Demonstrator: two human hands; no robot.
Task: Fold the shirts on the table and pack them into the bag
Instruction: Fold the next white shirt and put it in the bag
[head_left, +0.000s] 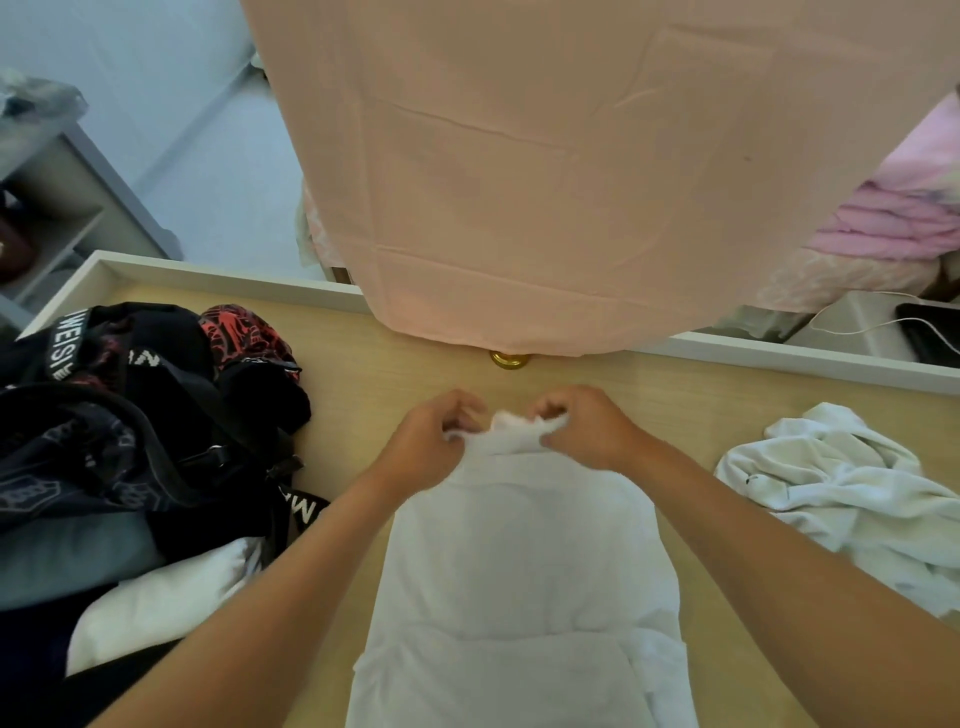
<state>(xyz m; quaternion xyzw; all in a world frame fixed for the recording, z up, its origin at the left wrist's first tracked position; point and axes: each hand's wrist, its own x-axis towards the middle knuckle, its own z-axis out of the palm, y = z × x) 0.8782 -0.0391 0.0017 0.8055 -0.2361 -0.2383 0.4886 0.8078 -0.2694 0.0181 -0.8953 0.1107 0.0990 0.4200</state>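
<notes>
A white shirt (524, 571) lies flat on the wooden table (363, 374), its sides folded inward, its collar at the far end. My left hand (431, 441) pinches the collar's left side and my right hand (582, 426) pinches its right side. A black bag (130, 415) with red print and lettered straps sits open at the left. A folded white garment (156, 597) lies in front of the bag; whether it is inside I cannot tell. A crumpled white shirt (841, 493) lies at the right.
A peach cloth (571, 182) hangs over the table's far edge. A gold knob (509, 359) sits under it. The table has a raised white rim (208, 283). Pink bedding (898, 218) and a dark device with a white cable (930, 332) lie beyond at right. A grey shelf (67, 192) stands at far left.
</notes>
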